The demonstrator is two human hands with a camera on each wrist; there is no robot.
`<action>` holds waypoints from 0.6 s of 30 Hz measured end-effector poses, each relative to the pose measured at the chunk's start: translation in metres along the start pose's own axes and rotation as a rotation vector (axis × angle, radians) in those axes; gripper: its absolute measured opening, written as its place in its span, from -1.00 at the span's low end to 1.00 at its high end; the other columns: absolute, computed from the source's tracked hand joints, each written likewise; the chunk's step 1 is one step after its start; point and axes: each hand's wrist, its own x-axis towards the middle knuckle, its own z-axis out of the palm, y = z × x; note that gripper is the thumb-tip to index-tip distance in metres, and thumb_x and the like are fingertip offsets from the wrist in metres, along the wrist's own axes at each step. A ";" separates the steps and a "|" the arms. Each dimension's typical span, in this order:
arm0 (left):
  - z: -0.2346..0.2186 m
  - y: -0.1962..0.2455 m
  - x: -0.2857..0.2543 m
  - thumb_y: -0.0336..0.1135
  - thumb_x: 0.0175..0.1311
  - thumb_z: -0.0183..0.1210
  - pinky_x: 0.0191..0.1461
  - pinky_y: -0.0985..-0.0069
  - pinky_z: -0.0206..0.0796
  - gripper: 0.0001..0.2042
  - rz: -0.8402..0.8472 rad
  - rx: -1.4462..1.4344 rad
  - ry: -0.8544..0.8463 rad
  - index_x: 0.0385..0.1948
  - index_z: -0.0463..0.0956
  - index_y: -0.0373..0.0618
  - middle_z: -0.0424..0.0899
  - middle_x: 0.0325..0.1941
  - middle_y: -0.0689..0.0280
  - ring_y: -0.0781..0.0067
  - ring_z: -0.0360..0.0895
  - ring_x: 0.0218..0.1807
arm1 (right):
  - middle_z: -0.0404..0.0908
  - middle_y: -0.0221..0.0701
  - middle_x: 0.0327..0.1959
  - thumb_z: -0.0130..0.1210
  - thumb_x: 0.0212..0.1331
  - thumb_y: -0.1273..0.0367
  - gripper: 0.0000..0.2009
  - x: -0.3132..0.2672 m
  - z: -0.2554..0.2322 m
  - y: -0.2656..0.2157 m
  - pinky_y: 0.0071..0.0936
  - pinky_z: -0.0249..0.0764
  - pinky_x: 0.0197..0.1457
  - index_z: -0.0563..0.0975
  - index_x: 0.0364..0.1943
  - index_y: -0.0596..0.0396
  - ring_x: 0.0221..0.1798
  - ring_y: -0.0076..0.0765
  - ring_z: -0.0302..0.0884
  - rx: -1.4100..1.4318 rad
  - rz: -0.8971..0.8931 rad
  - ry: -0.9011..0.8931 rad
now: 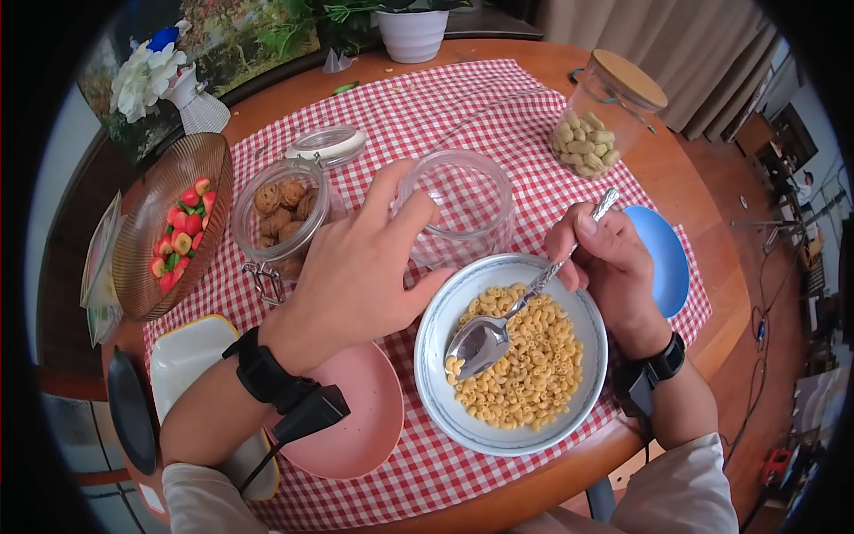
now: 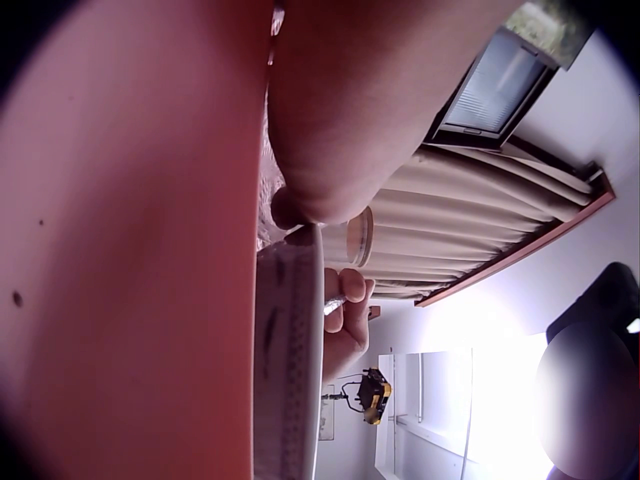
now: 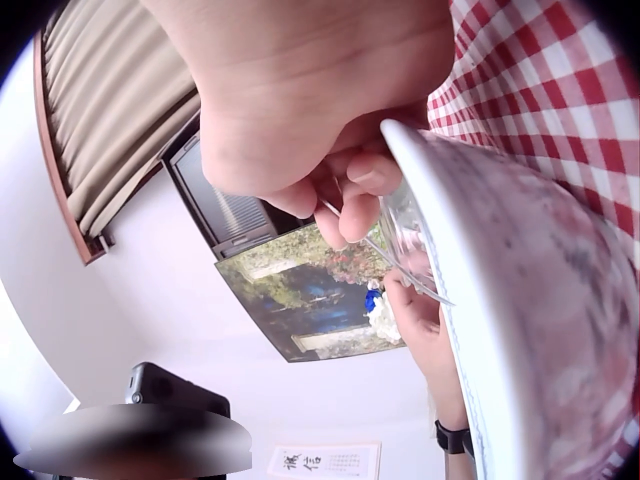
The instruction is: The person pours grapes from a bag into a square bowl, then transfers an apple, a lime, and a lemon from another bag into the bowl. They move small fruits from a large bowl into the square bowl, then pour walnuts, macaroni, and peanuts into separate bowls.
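The macaroni lies in the bowl by the table's near edge, a few pieces on the spoon the right hand pinches; none shows in the open jar, the left hand's fingers spread apart at its rim.

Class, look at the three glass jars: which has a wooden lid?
The peanut jar, furthest right, has the wooden lid. The walnut jar has its clear lid tipped open; the middle jar shows no wooden lid.
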 end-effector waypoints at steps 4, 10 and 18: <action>0.000 0.001 -0.001 -0.09 0.14 0.44 -0.20 0.07 0.57 -0.49 -0.008 0.019 0.004 0.02 0.46 -0.15 0.37 0.41 -0.08 -0.16 0.71 -0.26 | 0.52 -0.42 -0.63 -0.06 0.57 0.14 -0.57 0.001 0.000 0.005 -0.65 0.22 -0.48 0.62 -0.34 0.19 -0.59 -0.63 0.29 0.172 0.040 0.007; -0.005 0.007 0.000 -0.16 0.10 0.48 -0.06 0.15 0.54 -0.51 -0.098 -0.023 -0.069 -0.02 0.45 -0.12 0.34 0.46 -0.01 -0.12 0.69 -0.10 | 0.53 -0.38 -0.62 -0.07 0.58 0.14 -0.60 0.005 -0.004 0.010 -0.56 0.28 -0.40 0.60 -0.29 0.16 -0.59 -0.54 0.30 0.439 0.005 0.033; 0.003 0.001 0.000 -0.08 0.17 0.45 -0.17 0.11 0.57 -0.41 -0.012 -0.065 0.065 0.14 0.43 -0.16 0.37 0.40 -0.09 -0.10 0.72 -0.23 | 0.59 -0.43 -0.45 -0.08 0.62 0.14 -0.68 0.010 -0.003 0.003 -0.55 0.30 -0.39 0.55 -0.20 0.04 -0.47 -0.48 0.38 0.495 -0.013 0.371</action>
